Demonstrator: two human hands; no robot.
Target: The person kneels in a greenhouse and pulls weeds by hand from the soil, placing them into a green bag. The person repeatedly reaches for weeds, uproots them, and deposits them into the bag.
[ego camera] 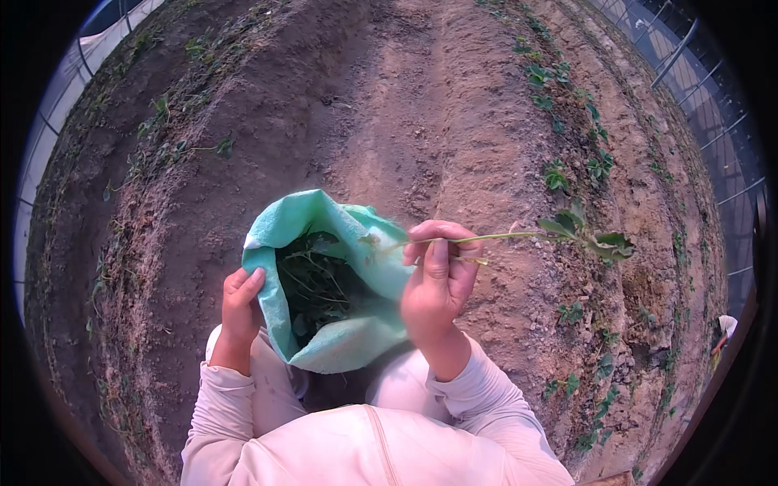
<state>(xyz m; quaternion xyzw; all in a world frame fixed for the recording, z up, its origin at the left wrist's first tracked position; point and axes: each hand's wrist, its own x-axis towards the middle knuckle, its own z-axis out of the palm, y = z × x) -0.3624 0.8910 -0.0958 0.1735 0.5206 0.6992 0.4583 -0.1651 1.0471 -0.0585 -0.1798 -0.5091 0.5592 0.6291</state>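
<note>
My left hand (pixel 242 304) grips the rolled rim of a green woven sack (pixel 349 346), thumb over the edge. The sack's mouth faces up at me, and cut leafy stems (pixel 313 285) lie in the shade inside. Over the sack's right side, my right hand (pixel 437 285) pinches a long thin green stem (pixel 510 236) between thumb and fingers. Toothed leaves (pixel 598 240) hang from its right end, out over the soil. A second short stem end (pixel 474 261) pokes out below the thumb. The left end of the long stem is blurred against the sack.
A bare soil furrow (pixel 389 121) runs ahead between raised beds. Low green plants (pixel 598 164) grow along the right bed, and sparser, partly withered ones (pixel 158 115) along the left. Metal greenhouse framing (pixel 678 51) lines the far right. My knees (pixel 398 379) are bent close behind the sack.
</note>
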